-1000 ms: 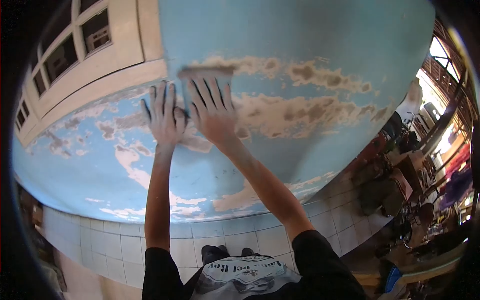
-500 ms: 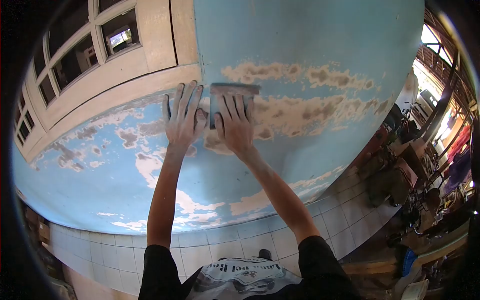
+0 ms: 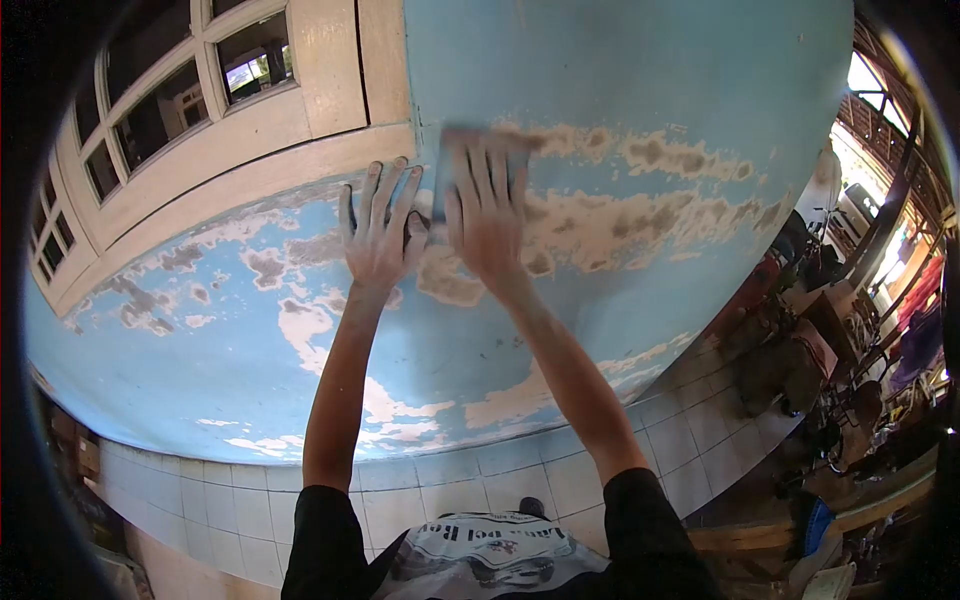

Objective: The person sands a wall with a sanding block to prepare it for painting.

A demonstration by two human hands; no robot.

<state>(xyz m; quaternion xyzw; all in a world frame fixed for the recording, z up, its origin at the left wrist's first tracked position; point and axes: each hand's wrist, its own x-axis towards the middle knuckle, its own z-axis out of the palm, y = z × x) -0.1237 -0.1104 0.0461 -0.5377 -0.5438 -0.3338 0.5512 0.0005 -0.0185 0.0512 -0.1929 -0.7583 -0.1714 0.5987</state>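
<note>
Beneath my right hand is a dark, thin sheet of sandpaper, pressed flat against the light-blue wall. Motion blurs the sheet and the fingertips on it. My left hand rests on the wall just to the left, fingers spread and nothing seen in it, just below the window's wooden frame. Whitish patches with grey-brown spots run across the paint around both hands. The hands look dusty.
A cream wooden window frame with glass panes fills the upper left. Pale floor tiles lie along the wall's foot. On the right are a wooden beam, a blue object and piled clutter in shade.
My right hand has slid the sandpaper upward and slightly right along the wall. The left hand keeps its place beside the window frame; the whole view has shifted a little.
</note>
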